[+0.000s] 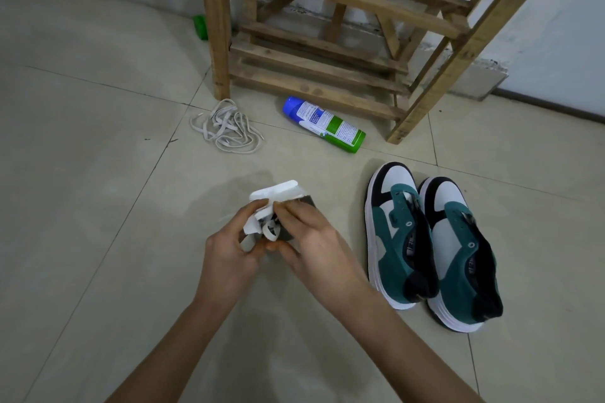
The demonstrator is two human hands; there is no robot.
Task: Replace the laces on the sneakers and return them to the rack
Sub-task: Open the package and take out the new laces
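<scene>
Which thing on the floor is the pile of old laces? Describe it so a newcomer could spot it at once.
Start at the wooden shoe rack against the wall and go to its front left leg. On the tiled floor just in front of that leg lies the loose tangle of old laces. It is flat, off-white and stringy, unlike the blue-capped spray can lying to its right.

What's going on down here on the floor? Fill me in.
A person's left hand and right hand are working open a small white packet of new laces. The two teal, white and black sneakers sit unlaced on the tiles beside them. The old laces lie heaped near the empty wooden rack, beside a toppled spray can.
</scene>
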